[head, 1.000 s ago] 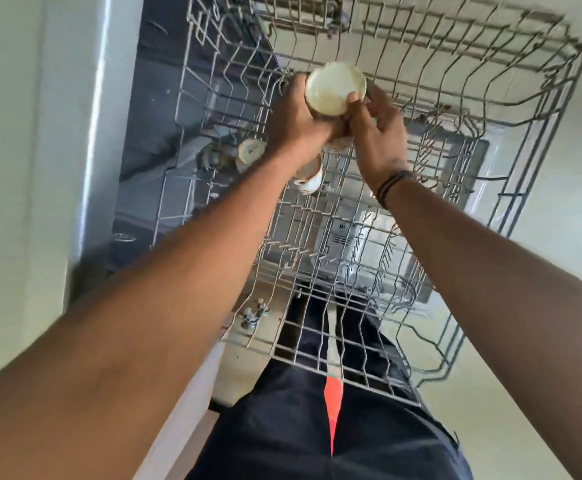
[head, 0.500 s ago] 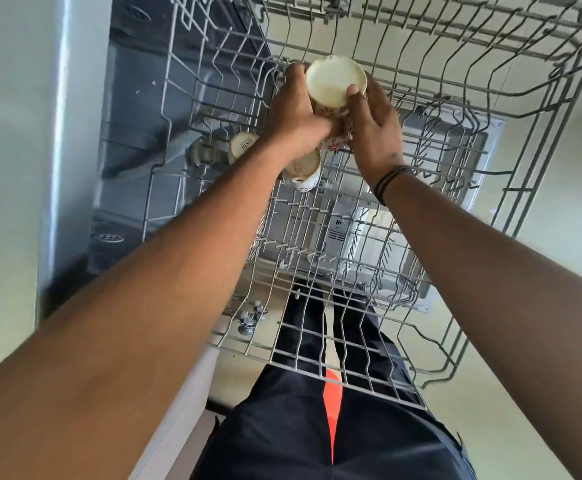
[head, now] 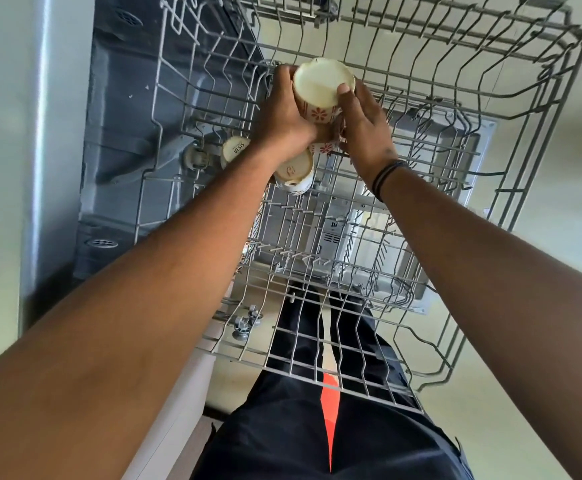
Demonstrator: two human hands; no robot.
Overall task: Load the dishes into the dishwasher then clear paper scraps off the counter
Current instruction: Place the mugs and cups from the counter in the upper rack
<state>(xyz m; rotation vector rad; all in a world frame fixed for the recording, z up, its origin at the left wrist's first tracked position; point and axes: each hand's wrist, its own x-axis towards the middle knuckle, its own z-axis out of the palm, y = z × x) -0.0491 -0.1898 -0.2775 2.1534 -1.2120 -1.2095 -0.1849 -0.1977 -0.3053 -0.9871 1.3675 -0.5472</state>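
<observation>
Two of my hands meet on one cup (head: 319, 93) at about twelve o'clock from me, over the far part of the pulled-out wire rack (head: 511, 188). My left hand (head: 284, 114) wraps its fingers round the cup's left side, and my right hand (head: 364, 128) curls against its right side, with one fingertip pressed on the edge of the pale base. I hold the cup upside down, base toward me, so its cream wall with red flower prints faces down toward the rack; whether its rim touches the wires I cannot tell, because my hands cover it. A dark band (head: 386, 176) circles my right wrist.

Just below my left wrist, at about eleven o'clock, a second cup (head: 294, 174) lies tilted in the rack, its base partly hidden by my arm. Further toward ten o'clock a third cup (head: 235, 150) sits base up with printed letters on it. Left of the rack, at nine to ten o'clock, is the grey inside of the dishwasher (head: 127, 109). Through the near wires, at six o'clock, my dark trousers (head: 369, 441) show, with an orange stripe.
</observation>
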